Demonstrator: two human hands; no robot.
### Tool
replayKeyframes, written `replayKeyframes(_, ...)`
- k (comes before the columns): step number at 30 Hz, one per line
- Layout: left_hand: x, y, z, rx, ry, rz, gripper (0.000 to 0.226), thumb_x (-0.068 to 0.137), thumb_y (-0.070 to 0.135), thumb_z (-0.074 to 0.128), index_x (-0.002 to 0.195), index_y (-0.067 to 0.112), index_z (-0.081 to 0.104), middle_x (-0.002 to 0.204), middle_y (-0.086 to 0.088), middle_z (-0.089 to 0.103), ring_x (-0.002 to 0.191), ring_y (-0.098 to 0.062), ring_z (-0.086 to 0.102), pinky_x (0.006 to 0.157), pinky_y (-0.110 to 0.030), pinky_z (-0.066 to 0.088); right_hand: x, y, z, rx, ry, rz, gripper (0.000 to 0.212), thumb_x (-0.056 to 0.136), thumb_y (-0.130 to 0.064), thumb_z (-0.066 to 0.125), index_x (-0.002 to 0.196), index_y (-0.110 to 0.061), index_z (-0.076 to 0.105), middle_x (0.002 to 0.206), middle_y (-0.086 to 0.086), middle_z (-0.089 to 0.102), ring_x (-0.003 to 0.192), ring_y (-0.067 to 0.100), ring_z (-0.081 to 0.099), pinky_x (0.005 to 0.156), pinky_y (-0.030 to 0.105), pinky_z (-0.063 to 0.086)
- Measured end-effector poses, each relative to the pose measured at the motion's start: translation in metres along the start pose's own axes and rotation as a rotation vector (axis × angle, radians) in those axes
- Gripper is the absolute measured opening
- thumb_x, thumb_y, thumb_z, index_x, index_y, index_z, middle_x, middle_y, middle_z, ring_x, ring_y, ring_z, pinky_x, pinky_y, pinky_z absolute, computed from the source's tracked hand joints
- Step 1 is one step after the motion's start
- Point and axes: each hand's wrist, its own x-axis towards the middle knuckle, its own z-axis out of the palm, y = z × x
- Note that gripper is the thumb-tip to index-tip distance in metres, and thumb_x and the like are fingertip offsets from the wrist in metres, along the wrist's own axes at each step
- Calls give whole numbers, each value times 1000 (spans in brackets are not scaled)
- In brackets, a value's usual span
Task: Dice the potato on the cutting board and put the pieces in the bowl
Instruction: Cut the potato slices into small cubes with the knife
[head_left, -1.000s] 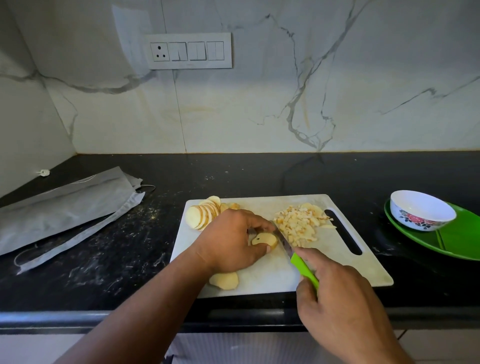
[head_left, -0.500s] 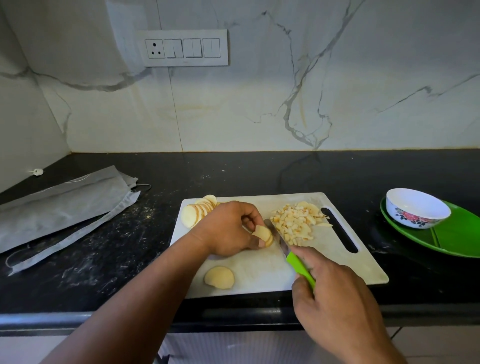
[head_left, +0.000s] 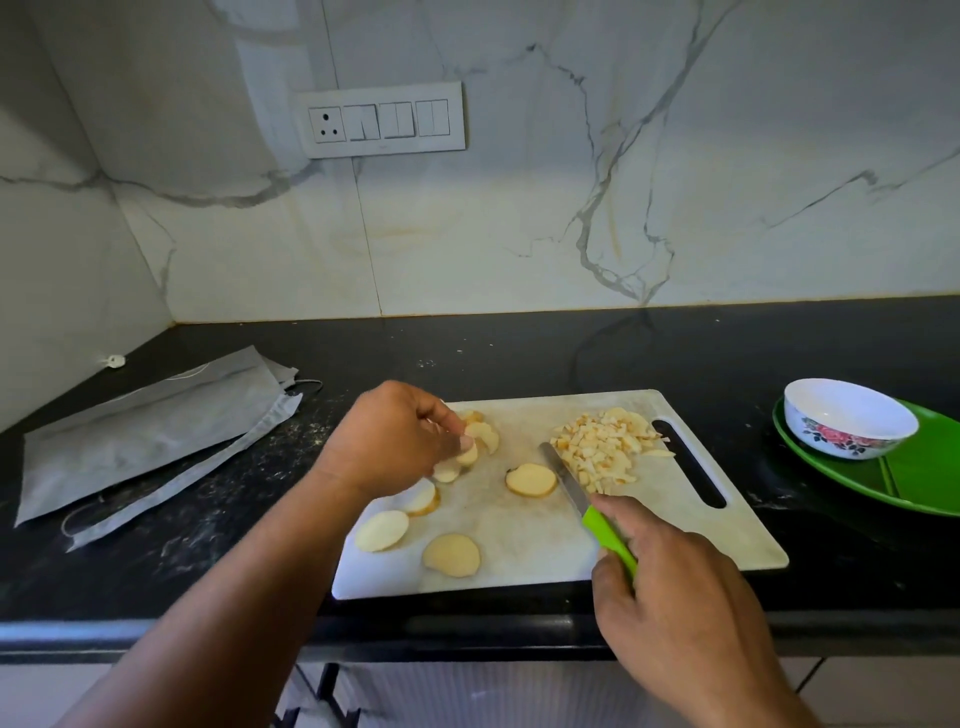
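Left hand (head_left: 387, 439): pinching potato slices (head_left: 470, 447), middle of frame.
Right hand (head_left: 680, 597): wrapped round one green knife (head_left: 589, 506).
Loose slices: four, flat on cutting board (head_left: 519, 540).
Diced pile (head_left: 605, 449): one, board's right.
Bowl (head_left: 847, 418): one, right edge, on green plate (head_left: 919, 467).

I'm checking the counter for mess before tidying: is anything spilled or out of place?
Yes: pale specks and smears dust the black counter left of the cutting board, beside the grey pouch. All potato slices and the diced pile lie on the board.
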Motion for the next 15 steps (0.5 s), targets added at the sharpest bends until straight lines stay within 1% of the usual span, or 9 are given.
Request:
replayKeyframes(2,-3,-5,5,212,68,45,21,82,44,85,99,34,78,94,16,74,82,-1,68,81,-27,60,0,-2,0,-2,-6,3,47,92,-41,50,138,-45,39,92,-18,64,78,5,60,65,15,46)
replayKeyframes(4,-8,-1,11,345,146,220,34,82,52,82,112,39,74,107,21,70,93,-1,65,86,-26,57,0,-3,-1,-5,-15,-3,48,92,-40,50,138,-45,41,93,-18,64,80,6,60,67,18,50)
replayKeyframes(5,-10,3,16,379,123,333,38,83,56,79,117,40,73,113,22,68,101,-2,63,89,-26,54,0,-3,-2,-8,-15,-7,47,91,-39,50,137,-44,42,93,-17,65,80,7,60,67,18,49)
replayKeyframes(7,-8,10,30,452,-40,516,44,87,62,71,126,41,70,128,23,65,121,-5,53,100,-27,46,2,-4,-4,-16,-10,-8,47,91,-37,50,138,-43,44,93,-16,64,79,6,57,64,16,44)
replayKeyframes(8,-6,13,37,484,-119,566,46,89,63,68,130,41,68,135,23,63,129,-7,48,107,-30,43,2,-5,-6,-23,-6,-7,48,92,-36,50,139,-42,43,95,-16,64,80,6,57,65,15,44)
replayKeyframes(9,-4,13,44,496,-166,576,45,92,62,65,132,42,68,137,24,63,132,-7,47,110,-34,41,1,-7,-8,-35,-1,-11,49,92,-37,49,141,-42,42,99,-17,65,84,6,58,69,15,46)
replayKeyframes(11,1,10,53,437,-152,534,39,94,58,65,128,41,72,131,24,68,126,-4,55,107,-36,48,-1,-10,-12,-70,6,-26,52,93,-37,49,144,-42,41,105,-18,66,89,6,61,74,16,48)
replayKeyframes(13,2,6,59,374,-85,518,34,93,58,67,120,39,77,123,23,72,116,-1,64,99,-34,54,-2,-14,-16,-97,24,-33,52,93,-38,48,144,-43,41,107,-20,67,90,5,62,73,13,45)
replayKeyframes(15,0,3,64,363,-25,540,33,93,58,66,116,38,79,117,22,74,109,0,68,95,-32,55,-2,-17,-18,-138,34,-32,51,93,-40,48,144,-44,42,110,-19,67,90,5,61,73,11,43)
